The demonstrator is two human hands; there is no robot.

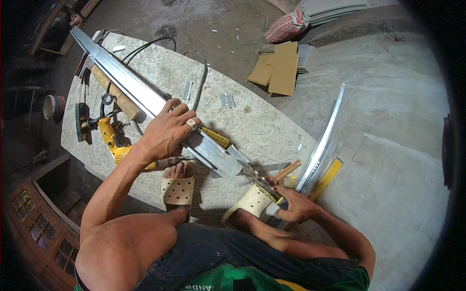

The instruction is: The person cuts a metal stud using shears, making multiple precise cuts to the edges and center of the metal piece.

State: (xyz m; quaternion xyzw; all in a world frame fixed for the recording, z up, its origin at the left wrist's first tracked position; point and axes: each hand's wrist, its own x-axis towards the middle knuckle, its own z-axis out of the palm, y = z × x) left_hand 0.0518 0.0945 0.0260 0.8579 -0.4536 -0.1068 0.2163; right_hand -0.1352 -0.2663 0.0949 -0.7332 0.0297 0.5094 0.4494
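A long, shiny metal channel (124,75) lies slantwise across the pale, worn board (262,116), running from the far left to near my knees. My left hand (167,128), a ring on one finger, is wrapped over the channel close to its near end. In my right hand (294,204) are metal snips (264,185) with black and yellow handles, held at that end. Their jaws meet the channel's edge, but whether they bite into it is too small to tell. My feet, in cream clogs (178,190), rest at the board's near side.
A yellow power drill (110,138) and a brown tube (116,92) lie left of the channel. Metal offcuts (227,100) and a black cable (201,82) are beyond it. Rightward stand another metal strip (329,128) and a yellow bar (327,179). Cardboard (282,68) lies farther off.
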